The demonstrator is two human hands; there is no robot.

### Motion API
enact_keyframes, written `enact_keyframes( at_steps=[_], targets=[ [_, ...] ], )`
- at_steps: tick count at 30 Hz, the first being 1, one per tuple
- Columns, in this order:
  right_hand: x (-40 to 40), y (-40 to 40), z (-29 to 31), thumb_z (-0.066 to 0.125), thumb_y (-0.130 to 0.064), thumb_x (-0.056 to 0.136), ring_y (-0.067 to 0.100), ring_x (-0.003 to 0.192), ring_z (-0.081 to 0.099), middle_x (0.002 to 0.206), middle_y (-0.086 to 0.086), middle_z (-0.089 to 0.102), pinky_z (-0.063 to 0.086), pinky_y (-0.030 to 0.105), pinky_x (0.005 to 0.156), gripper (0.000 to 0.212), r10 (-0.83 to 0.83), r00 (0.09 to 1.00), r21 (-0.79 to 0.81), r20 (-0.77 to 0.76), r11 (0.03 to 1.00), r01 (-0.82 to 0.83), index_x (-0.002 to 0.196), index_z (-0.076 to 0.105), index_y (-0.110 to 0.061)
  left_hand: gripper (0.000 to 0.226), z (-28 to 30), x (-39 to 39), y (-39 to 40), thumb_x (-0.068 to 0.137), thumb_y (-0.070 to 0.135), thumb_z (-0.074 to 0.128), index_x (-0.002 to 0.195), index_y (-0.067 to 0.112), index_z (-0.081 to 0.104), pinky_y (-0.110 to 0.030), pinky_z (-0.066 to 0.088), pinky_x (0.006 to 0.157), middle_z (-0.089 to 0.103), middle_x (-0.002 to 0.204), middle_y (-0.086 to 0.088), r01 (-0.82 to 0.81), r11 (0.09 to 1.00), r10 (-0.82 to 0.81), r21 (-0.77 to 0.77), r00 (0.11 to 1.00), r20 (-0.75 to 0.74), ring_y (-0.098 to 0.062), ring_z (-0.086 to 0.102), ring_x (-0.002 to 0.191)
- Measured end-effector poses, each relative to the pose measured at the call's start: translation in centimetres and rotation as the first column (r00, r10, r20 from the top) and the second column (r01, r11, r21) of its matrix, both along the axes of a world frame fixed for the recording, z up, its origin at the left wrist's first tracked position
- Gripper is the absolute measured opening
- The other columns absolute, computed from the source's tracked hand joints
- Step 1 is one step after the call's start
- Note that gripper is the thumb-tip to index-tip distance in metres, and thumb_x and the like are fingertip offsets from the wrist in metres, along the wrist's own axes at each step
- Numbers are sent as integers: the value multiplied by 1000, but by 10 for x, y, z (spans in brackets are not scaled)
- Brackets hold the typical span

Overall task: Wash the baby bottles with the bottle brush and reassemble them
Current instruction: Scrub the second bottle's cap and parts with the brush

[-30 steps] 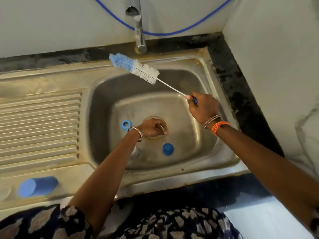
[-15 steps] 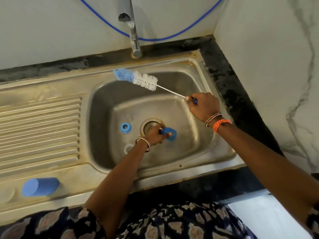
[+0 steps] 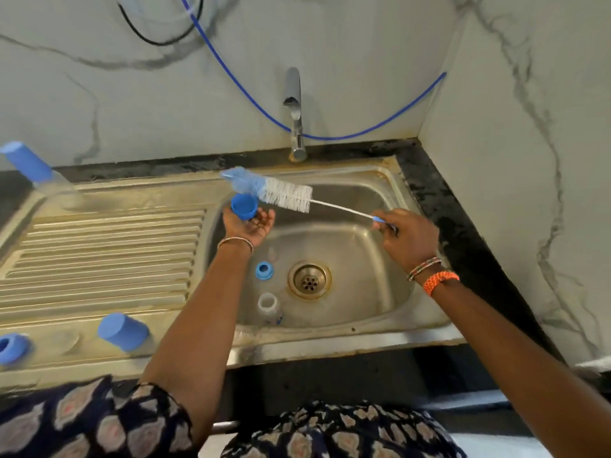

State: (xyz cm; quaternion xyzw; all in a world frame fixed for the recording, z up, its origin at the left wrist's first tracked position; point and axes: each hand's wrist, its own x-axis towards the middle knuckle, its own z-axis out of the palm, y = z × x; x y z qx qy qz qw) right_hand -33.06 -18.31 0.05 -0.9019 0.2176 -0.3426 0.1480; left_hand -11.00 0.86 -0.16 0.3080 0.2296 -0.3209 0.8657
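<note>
Above the sink, the left hand is cupping a blue cap, fingers loosely curled; the right hand is pinching the bottle brush; the grip seems loose, so the cap may be slipping out.

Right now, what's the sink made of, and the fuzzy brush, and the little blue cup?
The sink looks like stainless steel: dull grey shine, rusty stains. The brush seems to have soft plastic bristles, blue and white, on a thin wire stem. The blue cap in the left hand looks like smooth matte plastic.

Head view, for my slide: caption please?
Left hand holds a blue cap while right hand aims the bottle brush over the sink.
</note>
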Motion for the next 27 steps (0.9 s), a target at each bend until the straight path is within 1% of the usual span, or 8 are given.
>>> enact_keyframes(
  at_steps=[7, 14, 16, 19, 21, 23, 25, 27],
  targets=[
    [-17, -10, 13, 65, -18, 77, 23, 65, 64, 74, -3, 69, 49, 28, 52, 18, 75, 997, -118, 31, 990, -71, 91, 76, -22, 42, 21, 22, 17, 97, 44, 34, 102, 6, 51, -27, 53, 65, 56, 85, -11, -110, 994, 108, 15, 990, 96, -20, 57, 70],
    [-13, -7, 35, 64, -9, 77, 24, 52, 54, 65, 0, 65, 35, 25, 49, 16, 65, 994, -521, 92, 853, -7, 84, 77, -17, 37, 10, 20, 20, 97, 46, 44, 87, 11, 54, -24, 53, 55, 59, 82, -8, 61, 854, -272, 516, 899, 345, -15, 56, 69],
    [-8, 6, 49, 68, -9, 74, 23, 50, 53, 61, 0, 63, 32, 24, 48, 13, 70, 993, -499, 91, 867, -16, 79, 76, -18, 33, 4, 20, 20, 97, 42, 46, 88, 12, 54, -22, 51, 53, 59, 83, -7, 73, 877, -269, 474, 894, 359, -13, 55, 68],
    [2, 21, 73, 56, -20, 90, 20, 52, 52, 53, 0, 53, 30, 24, 50, 25, 102, 914, 89, -393, 993, -73, 67, 66, -19, 32, 3, 23, 28, 98, 40, 43, 94, 11, 56, -19, 54, 68, 63, 89, -6, 46, 980, -116, 194, 923, 367, -12, 62, 71],
    [4, 20, 76, 43, -25, 98, 10, 40, 35, 45, -5, 36, 23, 21, 41, 33, 448, 732, 760, -514, 633, 147, 70, 58, -14, 38, 3, 26, 36, 97, 43, 44, 107, 8, 55, -23, 53, 86, 64, 97, -8, 42, 999, -49, 27, 930, 364, -14, 64, 85],
    [4, 17, 64, 40, -30, 100, 5, 34, 24, 41, -8, 31, 17, 16, 36, 36, 492, 767, 888, -412, 406, 216, 74, 57, -11, 39, 2, 26, 45, 97, 39, 46, 119, 8, 51, -27, 47, 98, 62, 106, -10, 41, 999, -27, -34, 932, 360, -17, 61, 98],
    [5, 22, 51, 49, -31, 96, 12, 41, 42, 46, -4, 46, 27, 20, 42, 34, 300, 802, 663, -517, 733, 153, 72, 64, -13, 33, 0, 25, 50, 96, 32, 49, 119, 8, 49, -29, 46, 97, 59, 110, -12, 41, 998, -24, -43, 937, 348, -19, 59, 103],
    [5, 30, 46, 59, -29, 90, 25, 61, 59, 62, 3, 61, 31, 24, 52, 25, -31, 870, 81, -491, 993, 81, 71, 69, -16, 27, -2, 25, 53, 96, 29, 50, 113, 7, 50, -25, 51, 87, 58, 112, -15, 46, 999, -36, -20, 942, 332, -20, 59, 100]
  ],
)
